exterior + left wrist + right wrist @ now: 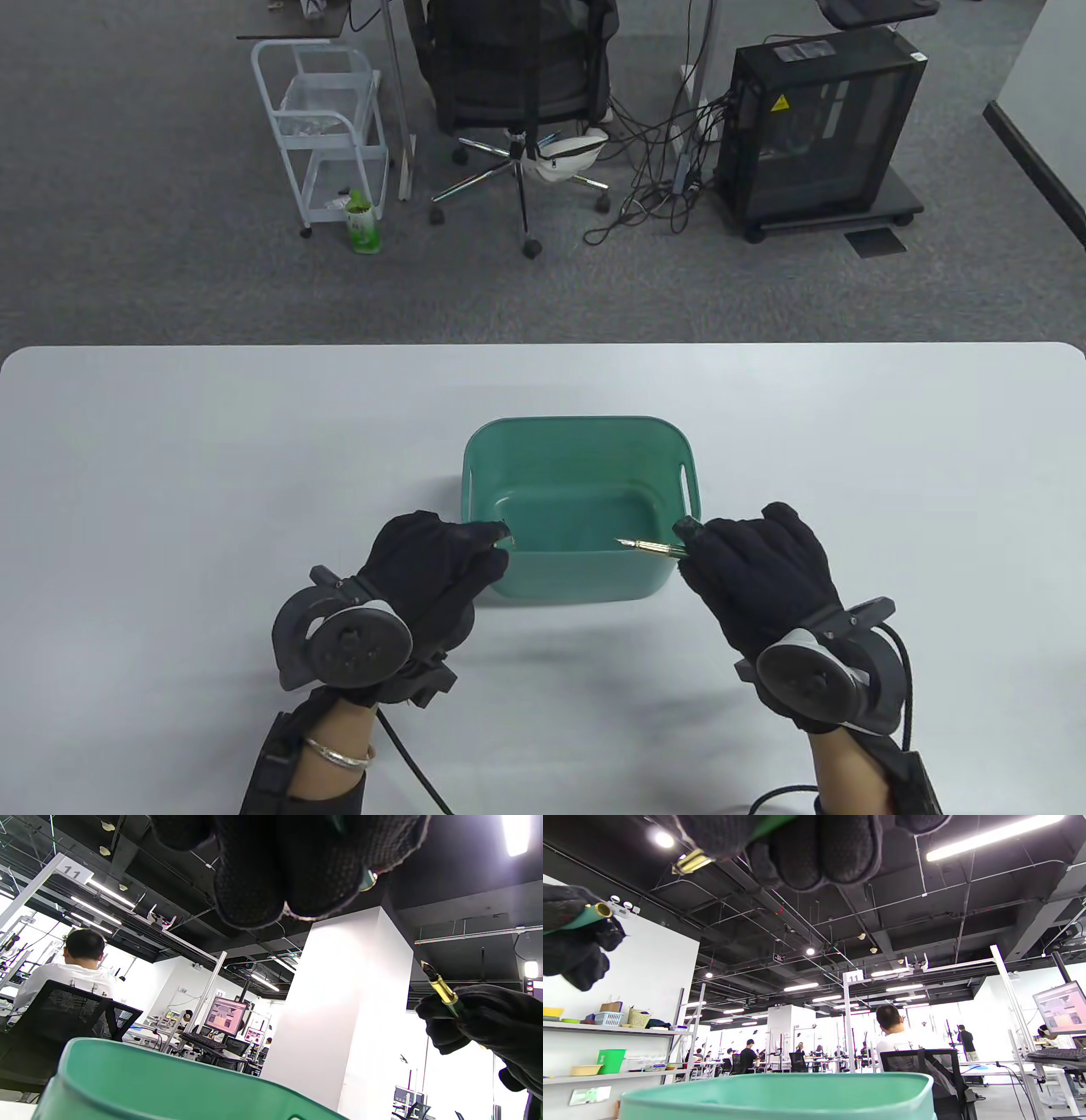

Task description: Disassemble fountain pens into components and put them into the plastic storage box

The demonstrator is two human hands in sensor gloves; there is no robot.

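A green plastic storage box stands in the middle of the white table; its rim fills the bottom of both wrist views. My left hand grips a green pen cap with a gold rim at the box's near left corner; only the cap's tip shows from above. My right hand grips the green pen body, and its gold nib section points left over the box's near edge. The cap and the nib are apart.
Beyond the table's far edge are grey carpet, a white trolley, a black office chair and a black computer case. Cables run from both wrists off the table's near edge.
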